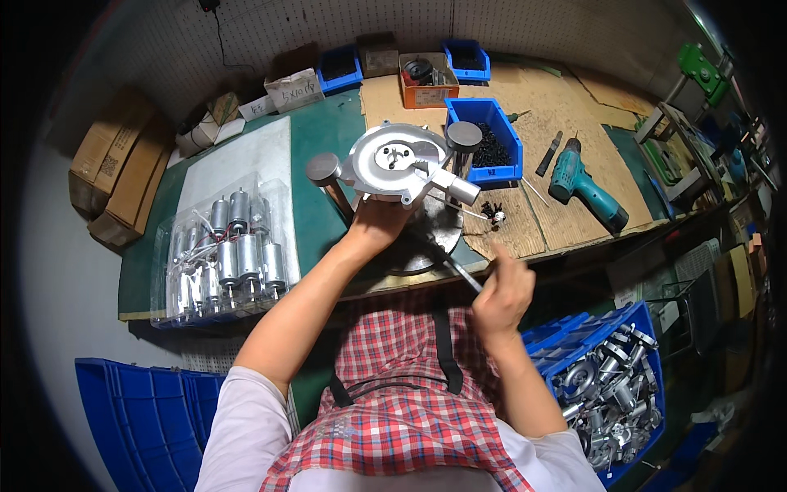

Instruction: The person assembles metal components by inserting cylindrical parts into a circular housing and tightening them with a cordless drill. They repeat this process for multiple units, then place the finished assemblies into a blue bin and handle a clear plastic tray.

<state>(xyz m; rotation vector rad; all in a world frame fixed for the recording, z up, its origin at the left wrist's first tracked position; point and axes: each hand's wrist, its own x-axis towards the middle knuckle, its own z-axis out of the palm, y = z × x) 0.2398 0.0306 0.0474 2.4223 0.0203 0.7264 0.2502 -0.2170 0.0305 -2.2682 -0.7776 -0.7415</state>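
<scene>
One green-topped workbench point(320, 123) spans the view, with a blue crate point(566, 332) of metal castings below its near edge at right and a clear tray point(161, 246) of cylindrical motors on its left part. Round silver housing point(407, 170) sits near bench centre, between two round-capped posts point(324, 169), a blue bin point(497, 173) just behind at right; left hand point(381, 223) beneath it, fingers hidden, grip cannot be told. Right hand point(502, 297), nearer the wearer, is curled around a slim metal rod point(466, 275); small black screws point(492, 211) lie on cardboard beyond.
</scene>
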